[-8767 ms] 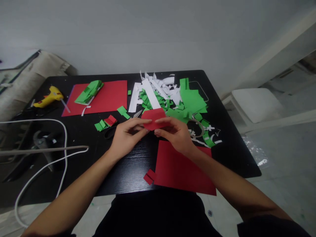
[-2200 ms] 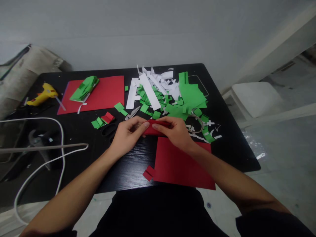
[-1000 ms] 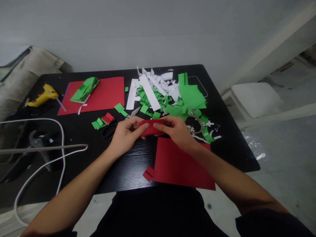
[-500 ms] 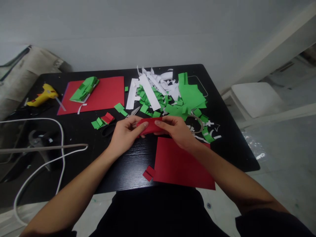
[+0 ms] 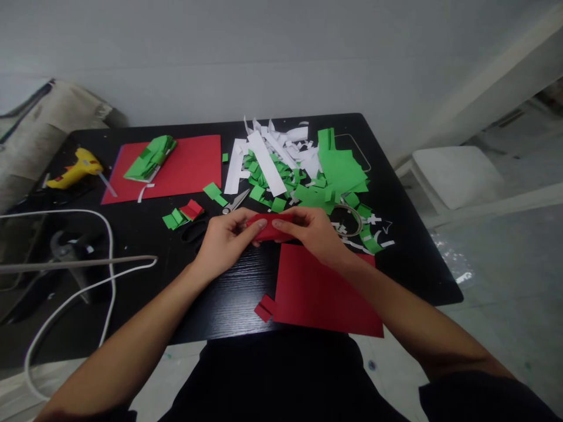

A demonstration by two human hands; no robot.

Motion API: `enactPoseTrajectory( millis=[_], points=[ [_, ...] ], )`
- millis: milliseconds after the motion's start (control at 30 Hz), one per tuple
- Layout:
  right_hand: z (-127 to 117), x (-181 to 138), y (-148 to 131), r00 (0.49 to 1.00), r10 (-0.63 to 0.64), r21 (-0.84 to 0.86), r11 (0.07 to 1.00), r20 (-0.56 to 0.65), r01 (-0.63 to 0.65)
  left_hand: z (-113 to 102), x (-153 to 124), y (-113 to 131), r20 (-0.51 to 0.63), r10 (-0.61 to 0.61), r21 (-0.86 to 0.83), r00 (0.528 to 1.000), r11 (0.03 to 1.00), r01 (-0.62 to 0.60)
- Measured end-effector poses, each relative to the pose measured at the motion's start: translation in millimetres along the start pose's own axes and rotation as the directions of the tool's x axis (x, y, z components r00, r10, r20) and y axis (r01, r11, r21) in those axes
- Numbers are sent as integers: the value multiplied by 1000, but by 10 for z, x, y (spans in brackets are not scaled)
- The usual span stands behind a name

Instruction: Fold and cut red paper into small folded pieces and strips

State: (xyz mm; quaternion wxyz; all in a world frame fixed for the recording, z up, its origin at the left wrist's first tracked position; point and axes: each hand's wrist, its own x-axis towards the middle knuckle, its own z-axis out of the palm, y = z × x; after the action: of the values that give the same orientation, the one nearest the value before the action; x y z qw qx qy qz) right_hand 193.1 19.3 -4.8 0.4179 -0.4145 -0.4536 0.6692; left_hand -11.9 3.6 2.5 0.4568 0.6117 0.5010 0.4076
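Fingertips (image 5: 259,224) of both your hands meet on the folded red paper (image 5: 273,230), a narrow band held over the middle of the black table (image 5: 145,240), straight ahead of your body. Its long axis runs left to right across you, close to level. Your left hand (image 5: 224,241) pinches the left end and your right hand (image 5: 315,232) covers the right end, thumbs hidden behind the band. Both hands are closed on it and equally near; the index tips almost touch at its centre. Whether the band rests on the tabletop or is lifted just clear of it, you cannot tell from this view.

Just below your right wrist, nearer to you, lies a flat red sheet (image 5: 323,293), with two small red scraps (image 5: 265,309) at its left corner. Just beyond your left hand sit the scissors (image 5: 235,202), blades pointing away from you. A tape roll (image 5: 352,218) lies beside your right hand, on its far right side. Behind both is a heap of green and white cuttings (image 5: 285,170). To the left of the scissors is a little cluster of green and red pieces (image 5: 182,215). Farther back on the left, a second red sheet (image 5: 189,170) carries a stack of green pieces (image 5: 152,157), and a yellow glue gun (image 5: 74,167) lies near the table's left edge.
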Motion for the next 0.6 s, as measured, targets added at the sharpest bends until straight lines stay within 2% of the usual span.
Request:
enactPoseTrajectory(
  millis=[167,400,500,600],
  points=[
    [-9,-5,12,999,-40,-63,997,3,40,5,-6,25,24,15,46,1000,999,-16],
    [-22,23,19,998,-51,-10,999,-24,51,-24,26,24,12,2,-14,1000,1000,-2],
    [-26,23,13,998,-57,-16,998,-24,57,-43,24,-11,-19,45,20,999,999,-45],
    [-45,25,13,993,-115,-93,989,-29,112,-61,27,-31,-83,141,114,987,985,-131]
  ],
)
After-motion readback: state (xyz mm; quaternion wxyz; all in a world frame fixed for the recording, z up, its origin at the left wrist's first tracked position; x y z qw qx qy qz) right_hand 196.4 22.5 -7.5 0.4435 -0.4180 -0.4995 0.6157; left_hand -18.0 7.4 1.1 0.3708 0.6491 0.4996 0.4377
